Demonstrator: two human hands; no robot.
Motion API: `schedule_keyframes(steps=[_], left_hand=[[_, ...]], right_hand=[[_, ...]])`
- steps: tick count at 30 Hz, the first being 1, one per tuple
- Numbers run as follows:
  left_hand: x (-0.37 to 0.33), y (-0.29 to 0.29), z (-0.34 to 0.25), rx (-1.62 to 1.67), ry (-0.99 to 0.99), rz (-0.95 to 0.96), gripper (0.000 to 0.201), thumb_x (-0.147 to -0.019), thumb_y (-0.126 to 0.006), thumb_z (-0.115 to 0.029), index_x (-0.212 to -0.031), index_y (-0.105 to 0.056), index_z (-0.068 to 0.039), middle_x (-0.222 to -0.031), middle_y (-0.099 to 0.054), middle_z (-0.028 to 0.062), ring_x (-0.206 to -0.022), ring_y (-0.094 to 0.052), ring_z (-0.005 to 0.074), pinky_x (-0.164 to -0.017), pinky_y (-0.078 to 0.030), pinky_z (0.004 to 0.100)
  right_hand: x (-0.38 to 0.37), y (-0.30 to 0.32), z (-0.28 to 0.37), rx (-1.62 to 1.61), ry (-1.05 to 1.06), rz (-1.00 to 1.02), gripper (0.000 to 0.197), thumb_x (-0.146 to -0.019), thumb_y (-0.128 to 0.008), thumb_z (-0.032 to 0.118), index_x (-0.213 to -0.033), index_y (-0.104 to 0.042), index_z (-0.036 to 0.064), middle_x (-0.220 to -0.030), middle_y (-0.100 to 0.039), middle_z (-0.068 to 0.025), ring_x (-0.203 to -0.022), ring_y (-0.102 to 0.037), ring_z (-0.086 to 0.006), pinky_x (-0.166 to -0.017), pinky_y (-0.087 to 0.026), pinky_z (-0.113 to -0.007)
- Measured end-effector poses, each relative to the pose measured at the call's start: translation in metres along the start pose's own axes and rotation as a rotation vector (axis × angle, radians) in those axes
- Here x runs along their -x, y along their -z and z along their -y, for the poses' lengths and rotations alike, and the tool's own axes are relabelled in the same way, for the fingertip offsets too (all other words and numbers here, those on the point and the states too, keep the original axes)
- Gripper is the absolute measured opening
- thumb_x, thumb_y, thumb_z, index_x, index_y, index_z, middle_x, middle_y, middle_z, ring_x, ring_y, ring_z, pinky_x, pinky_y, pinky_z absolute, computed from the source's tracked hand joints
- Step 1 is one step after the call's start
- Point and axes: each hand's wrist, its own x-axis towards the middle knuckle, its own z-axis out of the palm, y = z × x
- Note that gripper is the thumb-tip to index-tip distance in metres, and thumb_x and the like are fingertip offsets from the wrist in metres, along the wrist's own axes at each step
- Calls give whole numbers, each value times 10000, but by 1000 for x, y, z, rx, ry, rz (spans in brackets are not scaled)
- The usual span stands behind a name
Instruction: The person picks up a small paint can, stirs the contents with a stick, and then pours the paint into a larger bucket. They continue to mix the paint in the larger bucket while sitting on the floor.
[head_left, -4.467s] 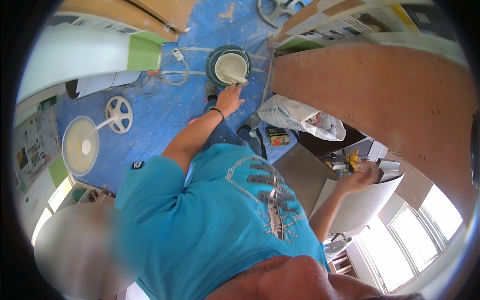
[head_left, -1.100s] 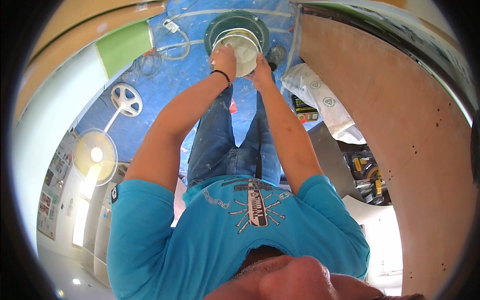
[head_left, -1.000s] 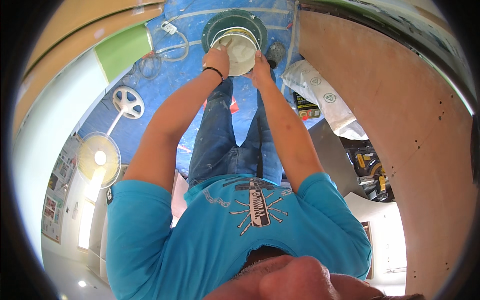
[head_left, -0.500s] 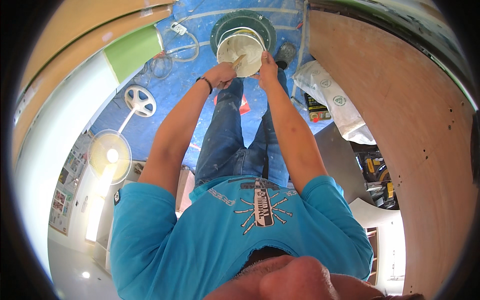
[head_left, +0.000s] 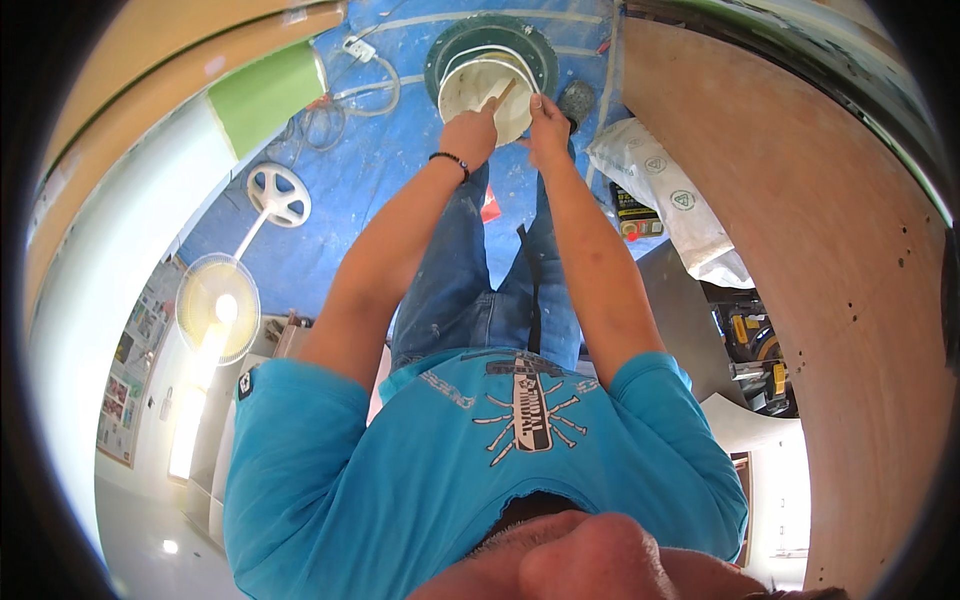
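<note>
A white bucket (head_left: 455, 90) with pale residue on its inner wall is tipped so its mouth faces me. My right hand (head_left: 548, 132) is closed on the right side of its rim. Inside the mouth, my left hand (head_left: 472, 138), with a dark beaded bracelet at the wrist, grips a flat tan tool (head_left: 508, 92) that looks like a wooden stick or spatula. Its lower part is hidden by the hand. Just beyond the bucket is a dark green round tub (head_left: 437, 62), partly covered by it.
Blue sheeting (head_left: 400, 150) covers the floor. To the left are a white fan (head_left: 218, 308) and a power strip with cable (head_left: 358, 48). At right, a white sack (head_left: 655, 165) and a dark box (head_left: 636, 212) stand beside a large wooden panel (head_left: 790, 180).
My left hand has moved right and slightly up, and the tan tool now reaches toward the bucket's right inner side. The bucket has shifted slightly up and right. My right hand stays at the rim.
</note>
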Motion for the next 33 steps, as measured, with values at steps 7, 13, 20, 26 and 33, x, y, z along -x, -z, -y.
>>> schedule_keyframes(steps=[7,13,20,26,33], left_hand=[[30,35,9,-164,-95,97,339,-962,-524,-137,-1266,-654,-62,-944,-759,213,-878,-758,387,-762,-602,511],[42,63,-2,-239,-63,17,362,-966,-546,-137,-1308,-646,-73,-934,-746,217,-849,-748,366,-666,-598,502],[1,37,4,-677,-73,32,426,-971,-554,-152,-1356,-623,17,-1000,-754,211,-899,-747,379,-696,-623,466],[-10,22,10,-506,4,187,349,-956,-576,-172,-1234,-724,-22,-1104,-763,180,-976,-764,331,-735,-627,465],[-25,18,34,-33,154,398,245,-927,-537,-102,-972,-735,36,-948,-768,204,-747,-753,328,-617,-600,441]], right_hand=[[-4,-1,3,-2,39,26,475,-1062,-645,363,-1439,-602,76,-1296,-689,-82,-1104,-677,-253,-846,-604,-558],[3,4,8,14,-14,72,522,-1050,-653,406,-1463,-581,94,-1368,-660,-85,-1193,-656,-290,-939,-571,-628],[1,-1,-4,10,105,-37,428,-1047,-680,306,-1378,-661,35,-1160,-734,-118,-963,-697,-183,-718,-636,-390],[-4,-3,-15,-7,135,-59,394,-1035,-704,288,-1326,-699,23,-1062,-743,-98,-906,-664,-159,-780,-552,-332],[-11,-4,-23,-28,136,-54,381,-1019,-728,286,-1301,-718,29,-1045,-745,-86,-901,-642,-162,-805,-529,-340]])
